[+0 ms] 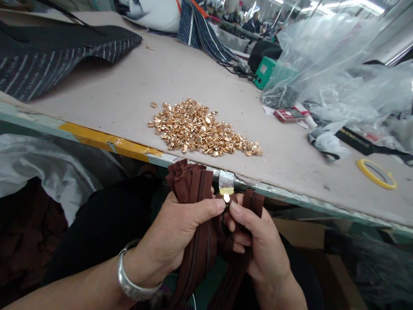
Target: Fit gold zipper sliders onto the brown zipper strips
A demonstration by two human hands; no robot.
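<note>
In the head view, the left hand (pixel 170 230) is closed around a thick bundle of brown zippers (pixel 198 245), whose stacked ends stand up above its fingers, while its thumb presses beside a shiny gold piece (pixel 226 198). The right hand (pixel 267 243) grips another brown zipper (pixel 254 202), its end upright behind the thumb, and its thumb tip meets the same gold piece from the other side. That piece sits between the two thumbs, at brown tape; whether it is fastened there or only held against it cannot be told. The work looks to be partway through one piece, judging by both thumbs closing in on it. How many zippers in the bundle carry such a piece is hidden by the folds and fingers, so the finished share cannot be counted. Much seems left to handle: just beyond the hands, on the desk (pixel 110 79), lies a large loose heap of gold pieces (pixel 200 132), with one stray piece (pixel 153 105) at its far left. Farther out to the right of the right hand are a yellow tape roll (pixel 361 168) and clear plastic bags (pixel 325 55); striped fabric (pixel 36 67) lies well beyond the left hand, toward the left.
</note>
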